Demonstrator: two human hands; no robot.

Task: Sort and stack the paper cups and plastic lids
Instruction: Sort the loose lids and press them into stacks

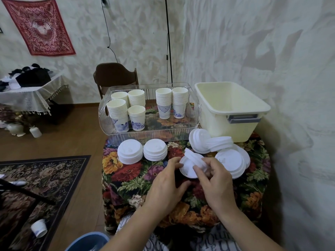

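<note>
Both hands hold a small bunch of white plastic lids (190, 163) over the flowered table. My left hand (167, 180) grips its left rim and my right hand (213, 180) pinches its right side. Two neat lid stacks (130, 151) (155, 149) sit to the left. A loose pile of lids (230, 158) lies to the right, some tilted. Several stacks of paper cups (118, 113) (164, 102) stand in a clear tray (150, 131) behind.
A cream plastic bin (235, 122) stands at the back right against the wall. A chair (114, 75) is behind the tray. On the floor to the left lie a patterned rug (45, 178), a stray paper cup (39, 228) and a blue basin (88, 241).
</note>
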